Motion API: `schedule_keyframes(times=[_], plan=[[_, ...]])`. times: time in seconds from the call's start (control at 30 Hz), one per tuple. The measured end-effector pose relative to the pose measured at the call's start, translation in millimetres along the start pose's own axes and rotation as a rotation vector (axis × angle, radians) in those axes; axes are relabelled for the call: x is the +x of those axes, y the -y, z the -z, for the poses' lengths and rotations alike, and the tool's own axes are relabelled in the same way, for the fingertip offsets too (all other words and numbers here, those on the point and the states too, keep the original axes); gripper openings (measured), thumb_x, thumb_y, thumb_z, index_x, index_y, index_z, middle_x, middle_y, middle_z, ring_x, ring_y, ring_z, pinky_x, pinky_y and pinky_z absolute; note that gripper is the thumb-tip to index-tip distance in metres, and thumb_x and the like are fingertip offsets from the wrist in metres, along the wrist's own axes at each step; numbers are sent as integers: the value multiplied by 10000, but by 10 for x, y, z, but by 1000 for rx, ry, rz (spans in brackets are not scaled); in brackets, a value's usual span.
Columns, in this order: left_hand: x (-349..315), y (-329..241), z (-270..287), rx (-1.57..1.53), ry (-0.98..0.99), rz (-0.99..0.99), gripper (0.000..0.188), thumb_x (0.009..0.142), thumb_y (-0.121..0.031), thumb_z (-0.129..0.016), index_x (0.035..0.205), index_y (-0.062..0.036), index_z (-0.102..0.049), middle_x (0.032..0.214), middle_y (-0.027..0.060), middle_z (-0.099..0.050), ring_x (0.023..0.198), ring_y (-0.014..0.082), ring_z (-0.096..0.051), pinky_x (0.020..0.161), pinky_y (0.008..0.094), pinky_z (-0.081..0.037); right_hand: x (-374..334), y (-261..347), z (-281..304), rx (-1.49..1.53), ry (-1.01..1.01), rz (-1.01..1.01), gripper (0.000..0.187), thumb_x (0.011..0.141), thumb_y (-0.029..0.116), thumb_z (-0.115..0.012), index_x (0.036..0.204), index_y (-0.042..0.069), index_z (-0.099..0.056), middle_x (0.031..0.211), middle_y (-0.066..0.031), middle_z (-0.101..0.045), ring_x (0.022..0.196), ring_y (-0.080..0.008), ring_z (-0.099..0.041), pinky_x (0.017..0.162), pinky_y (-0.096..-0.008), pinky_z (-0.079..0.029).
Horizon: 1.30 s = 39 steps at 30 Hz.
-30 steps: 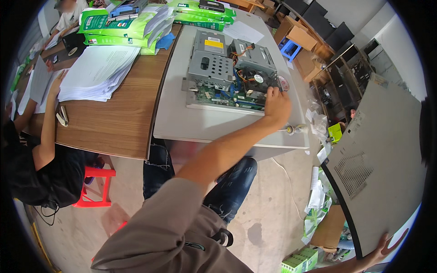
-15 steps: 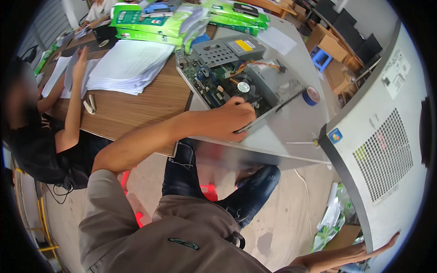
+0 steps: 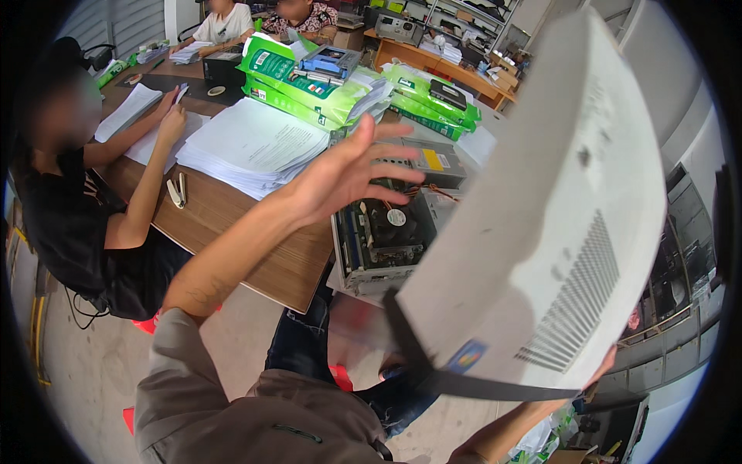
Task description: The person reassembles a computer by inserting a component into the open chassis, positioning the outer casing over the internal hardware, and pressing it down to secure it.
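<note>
A light-grey computer case cover (image 3: 495, 255) with a dark edge and a patch of vent holes is held up on the right, tilted over the table. My right hand (image 3: 604, 363) grips it at its lower right side, and the cover hides most of the fingers. My left hand (image 3: 352, 172) is raised with fingers spread, holding nothing. It hangs in the air in front of the opened desktop computer (image 3: 386, 243), whose black fan and metal drive cage show inside. The cover hides the computer's right part.
A thick paper stack (image 3: 251, 147) lies left of the computer, near a stapler (image 3: 177, 191). Green paper packs (image 3: 286, 89) stand behind, with a blue-and-grey drive (image 3: 328, 63) on top. A person in black (image 3: 69, 224) sits at the left holding paper; two others sit farther back.
My right hand has raised the cover and swung it left, over the table. My left hand has come off the computer's front edge, moved up and spread its fingers. The view has shifted.
</note>
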<state>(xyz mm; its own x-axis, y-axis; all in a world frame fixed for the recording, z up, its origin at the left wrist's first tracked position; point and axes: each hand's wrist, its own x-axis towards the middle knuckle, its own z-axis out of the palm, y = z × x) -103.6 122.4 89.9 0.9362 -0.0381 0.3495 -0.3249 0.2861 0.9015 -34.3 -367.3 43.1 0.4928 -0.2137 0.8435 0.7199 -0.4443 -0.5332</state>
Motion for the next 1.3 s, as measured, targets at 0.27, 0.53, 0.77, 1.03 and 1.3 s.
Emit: schedule_keyframes(times=[0.27, 0.53, 0.77, 1.03, 1.3], plan=[[-349, 229, -685, -353, -603, -233, 784, 1044, -619, -348, 1515, 7, -351, 1392, 135, -519, 1218, 201, -546, 1021, 335, -460, 705, 42, -1270, 889, 575, -1040, 475, 917, 349, -656, 1240, 2, -633, 1116, -113, -705, 993, -222, -684, 888, -332, -552], [-235, 1004, -522, -107, -706, -242, 731, 1009, -257, -571, 1581, 12, -205, 1440, 158, -491, 1242, 230, -551, 1017, 333, -463, 771, -512, -1960, 654, 773, -1052, 636, 797, 410, -782, 1219, -39, -624, 1133, -179, -679, 1010, -266, -667, 885, -364, -534], [-248, 1150, -333, -104, -769, -113, 763, 933, -166, -530, 1595, 0, -188, 1471, 183, -474, 1259, 273, -549, 1033, 356, -450, 647, -605, -2167, 740, 939, -985, 620, 889, 220, -646, 1441, -28, -507, 1352, -181, -605, 1183, -243, -613, 1000, -323, -492], [-167, 1116, -320, 14, -729, -125, 756, 898, -154, -539, 1577, 19, -254, 1487, 167, -473, 1281, 256, -527, 1045, 341, -430, 262, -972, -2096, 915, 822, -579, 540, 906, 143, -633, 1414, -17, -549, 1447, -173, -540, 1224, -230, -589, 1049, -308, -455], [112, 829, -488, 265, -604, -305, 686, 925, -154, -511, 1539, 57, -289, 1448, 189, -493, 1246, 263, -529, 1037, 344, -421, 834, -1284, -2020, 1019, 574, -815, 477, 967, 120, -548, 1393, -94, -521, 1526, -209, -450, 1407, -291, -453, 1182, -375, -361]])
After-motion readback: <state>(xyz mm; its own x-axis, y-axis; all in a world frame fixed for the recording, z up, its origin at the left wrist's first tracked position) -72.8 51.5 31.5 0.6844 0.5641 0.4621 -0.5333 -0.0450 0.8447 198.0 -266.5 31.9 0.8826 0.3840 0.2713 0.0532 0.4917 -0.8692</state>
